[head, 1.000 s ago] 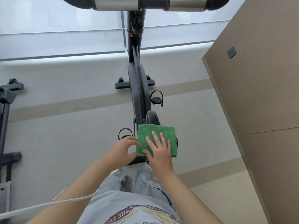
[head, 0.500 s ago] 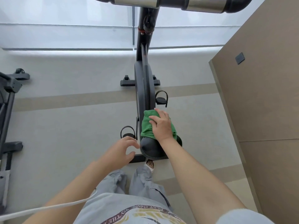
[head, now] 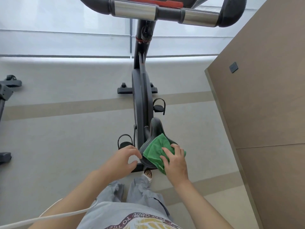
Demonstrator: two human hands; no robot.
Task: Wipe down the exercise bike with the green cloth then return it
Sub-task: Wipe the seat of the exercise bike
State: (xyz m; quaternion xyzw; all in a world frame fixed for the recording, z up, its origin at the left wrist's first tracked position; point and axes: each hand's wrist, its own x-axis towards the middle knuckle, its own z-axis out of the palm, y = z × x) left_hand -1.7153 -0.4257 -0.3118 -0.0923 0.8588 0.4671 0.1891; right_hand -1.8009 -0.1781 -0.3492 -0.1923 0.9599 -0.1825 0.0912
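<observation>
The dark exercise bike (head: 142, 100) stands in front of me, seen from above, with its handlebar (head: 166, 12) at the top. A green cloth (head: 154, 150) lies crumpled over the rear right part of the black saddle (head: 156, 128). My right hand (head: 175, 164) presses on the cloth with spread fingers. My left hand (head: 123, 157) sits at the saddle's left rear edge, fingers loosely curled, holding nothing.
A brown wall panel (head: 264, 96) runs close along the bike's right side. Another machine's frame (head: 6, 91) stands at the far left. Pedals with straps (head: 158, 107) stick out on both sides. A white cable (head: 49, 217) crosses the lower left.
My right hand has dragged the cloth back from the saddle's front part to its rear right. The left hand stays beside the saddle. More of the handlebar is in view.
</observation>
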